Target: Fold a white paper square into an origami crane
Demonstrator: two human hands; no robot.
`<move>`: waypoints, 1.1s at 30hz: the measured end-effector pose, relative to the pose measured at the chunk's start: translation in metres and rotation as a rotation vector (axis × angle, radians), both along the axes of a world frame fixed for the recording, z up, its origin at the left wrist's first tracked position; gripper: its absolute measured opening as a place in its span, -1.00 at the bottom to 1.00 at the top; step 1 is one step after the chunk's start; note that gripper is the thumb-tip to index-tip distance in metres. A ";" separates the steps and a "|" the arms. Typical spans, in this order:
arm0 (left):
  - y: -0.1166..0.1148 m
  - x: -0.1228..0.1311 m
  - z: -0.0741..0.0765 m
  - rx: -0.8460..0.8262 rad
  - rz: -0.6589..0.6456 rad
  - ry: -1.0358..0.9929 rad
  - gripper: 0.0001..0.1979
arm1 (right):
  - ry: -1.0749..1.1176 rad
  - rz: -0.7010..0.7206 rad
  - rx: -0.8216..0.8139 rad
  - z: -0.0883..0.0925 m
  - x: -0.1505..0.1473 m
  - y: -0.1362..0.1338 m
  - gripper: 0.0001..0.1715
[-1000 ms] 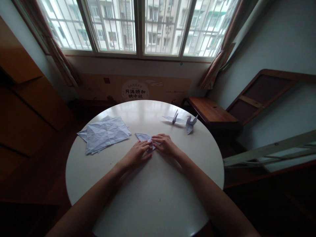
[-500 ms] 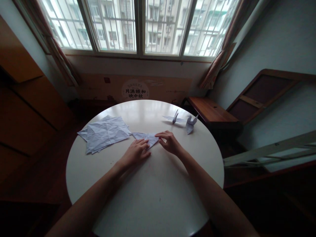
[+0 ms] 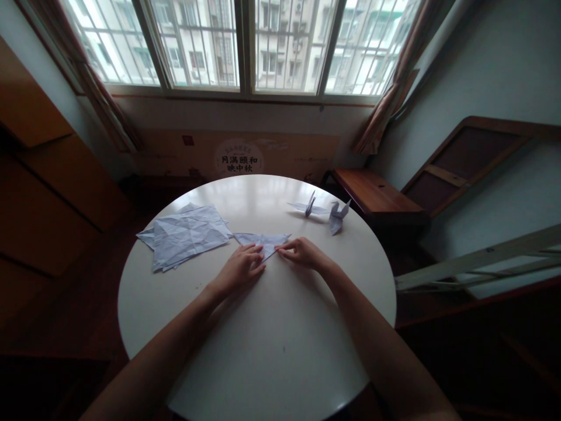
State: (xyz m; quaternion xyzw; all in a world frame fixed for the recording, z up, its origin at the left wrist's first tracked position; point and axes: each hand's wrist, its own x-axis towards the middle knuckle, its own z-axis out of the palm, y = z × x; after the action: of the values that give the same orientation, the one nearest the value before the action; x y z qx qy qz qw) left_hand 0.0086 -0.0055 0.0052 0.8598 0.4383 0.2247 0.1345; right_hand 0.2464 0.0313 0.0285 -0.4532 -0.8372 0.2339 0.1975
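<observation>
Pressing down with the left hand (image 3: 239, 269) on the near left part of a folded paper triangle (image 3: 263, 238), palm low, fingers stretched flat and touching the sheet. Pinching the triangle's near right edge with the right hand (image 3: 304, 254), fingertips drawn together on the paper, knuckles curled. Working with both hands close together, fingertips nearly meeting, forearms spreading apart toward the near rim. Finding the triangle flat on the round white bench (image 3: 272, 339), just past its middle, long edge toward the window (image 3: 245, 47), point toward the hands. Noting a loose stack of creased sheets (image 3: 186, 234) just left of the triangle, its corner near the triangle's left tip, too dim to tell whether touching. Spotting a paper crane (image 3: 311, 207) with wings spread near the far right rim and a second crane (image 3: 338, 215) just beside it, both well apart from the hands.
</observation>
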 end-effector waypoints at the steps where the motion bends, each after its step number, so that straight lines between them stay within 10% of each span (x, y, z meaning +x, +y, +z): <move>1: 0.000 0.000 0.000 0.000 0.001 0.001 -0.77 | -0.011 -0.022 0.004 0.000 0.003 0.002 -0.66; 17: -0.002 -0.003 0.002 0.055 -0.022 0.055 -0.73 | -0.005 -0.611 0.183 -0.003 0.023 0.018 -0.67; 29: -0.002 -0.002 -0.001 0.034 -0.016 0.057 -0.70 | 0.145 0.097 0.075 -0.008 -0.015 -0.005 -0.66; 33: 0.000 -0.002 -0.004 -0.014 0.013 0.041 -0.72 | 0.029 0.101 0.074 -0.005 -0.016 -0.007 -0.63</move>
State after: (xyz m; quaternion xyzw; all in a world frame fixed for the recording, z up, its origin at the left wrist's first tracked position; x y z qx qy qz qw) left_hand 0.0066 -0.0060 0.0015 0.8605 0.4481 0.2048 0.1298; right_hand 0.2301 0.0243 0.0237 -0.3994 -0.8640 0.2192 0.2143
